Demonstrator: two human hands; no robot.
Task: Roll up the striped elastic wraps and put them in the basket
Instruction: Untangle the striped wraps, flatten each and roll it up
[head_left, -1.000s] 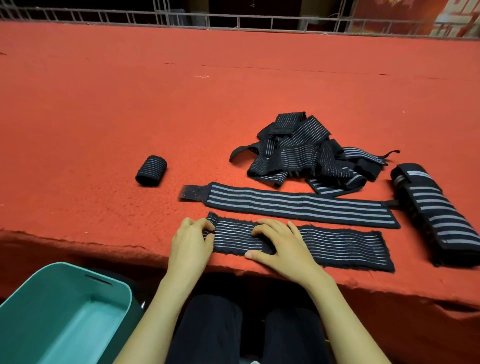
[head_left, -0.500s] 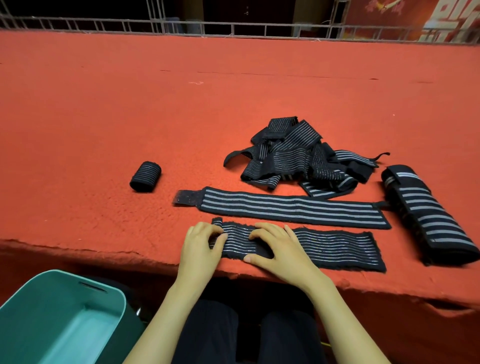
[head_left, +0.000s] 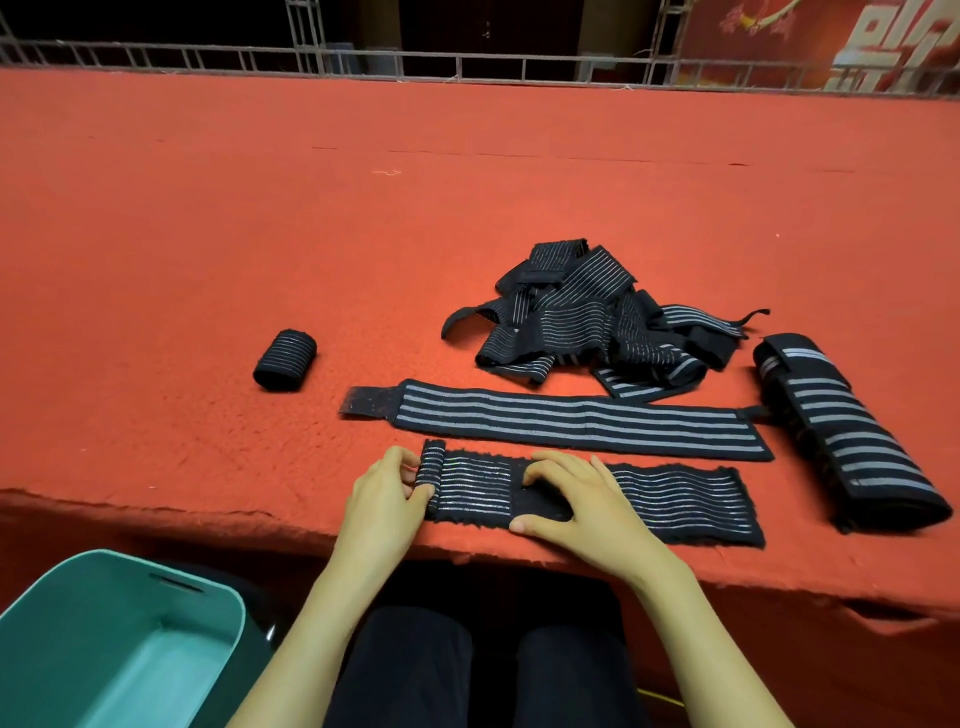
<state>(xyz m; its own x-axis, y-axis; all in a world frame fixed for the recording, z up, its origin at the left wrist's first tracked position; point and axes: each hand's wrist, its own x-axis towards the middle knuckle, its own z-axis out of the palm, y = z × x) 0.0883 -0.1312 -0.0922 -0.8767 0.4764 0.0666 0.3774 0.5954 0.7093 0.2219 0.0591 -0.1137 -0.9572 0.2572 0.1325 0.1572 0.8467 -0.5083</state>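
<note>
– Black elastic, thin grey stripes: wrap (head_left: 675, 501), item in work. Location?
– Flat on the red felt (head_left: 208, 260) at its near edge, directly before the person. Long axis left to right, parallel to that edge.
– Grip?
– Left hand (head_left: 387, 499) curled round a small coil (head_left: 432, 465) at the wrap's left end, fingertips pinching it. Right hand (head_left: 576, 504) spread on the strip just beside the coil, fingers pressing it down, holding nothing.
– Bearing of the remainder from the grip?
– All unrolled length runs rightward from the coil, under the right hand and past it to the free end. Coil axis lies across the strip, so by my reckoning rolling travels rightward. Left hand is the nearer.
– Destination?
– Teal basket (head_left: 62, 597), below the edge at lower left, on the left hand's side. One finished roll (head_left: 284, 359) sits well apart on the felt, not yet binned.
</note>
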